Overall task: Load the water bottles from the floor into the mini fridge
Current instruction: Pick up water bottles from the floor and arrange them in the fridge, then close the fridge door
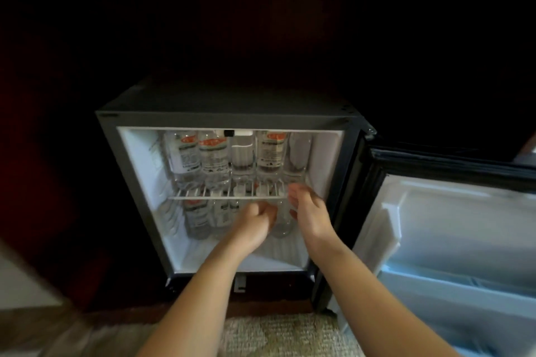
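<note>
The mini fridge (pixel 139 182) stands open. Several labelled water bottles (pixel 213 158) stand in a row on its wire shelf (pixel 203 197). More bottles (pixel 197 220) stand below on the fridge floor. A clear water bottle (pixel 282 223) stands upright in the lower compartment between my hands. My left hand (pixel 256 224) has its fingers curled against that bottle's left side. My right hand (pixel 309 211) is just right of the bottle, fingers loosely spread near the shelf's front right corner. The bottle's top is hidden behind my fingers.
The fridge door (pixel 452 240) hangs open to the right, with white door shelves inside. Dark cabinet wood surrounds the fridge. A light woven carpet (pixel 275 336) covers the floor in front. The right part of the fridge floor (pixel 287 255) is bare.
</note>
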